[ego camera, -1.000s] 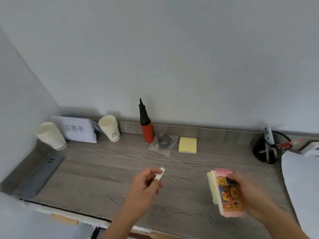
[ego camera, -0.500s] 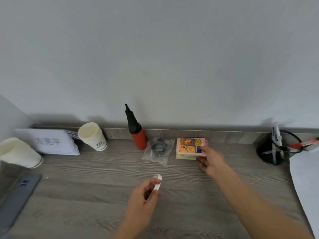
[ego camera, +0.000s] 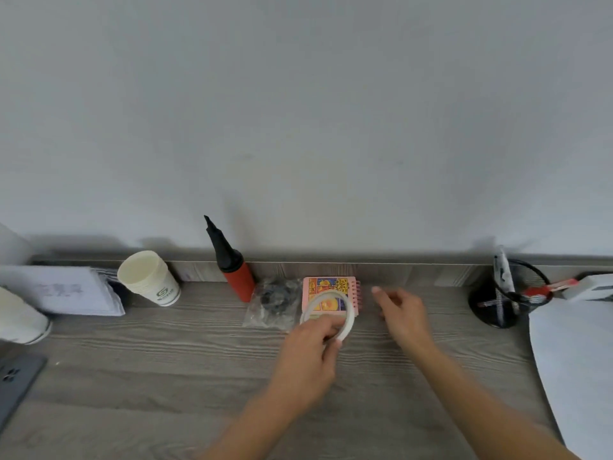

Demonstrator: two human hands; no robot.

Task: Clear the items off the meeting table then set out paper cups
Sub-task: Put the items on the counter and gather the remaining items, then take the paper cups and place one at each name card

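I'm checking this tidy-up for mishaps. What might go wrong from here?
1. The left hand pinches the white tape ring by the pink spiral notebook; dropped on edge, it might roll away.
2. The tall red-and-black pump stands close by; a careless reach may topple it toward the stacked paper cups.

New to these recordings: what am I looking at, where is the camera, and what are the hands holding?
There is no machine: a person works with bare hands, and the picture comes from a camera worn on the head, looking down at a grey wooden table against a wall. The left hand grips a white tape ring by the near edge of a pink notebook. The right hand holds nothing, fingers relaxed, beside the notebook. Along the wall are paper cups, a red and black pump, a clear bag with dark contents and a black mesh holder. A phone lies at the left edge.
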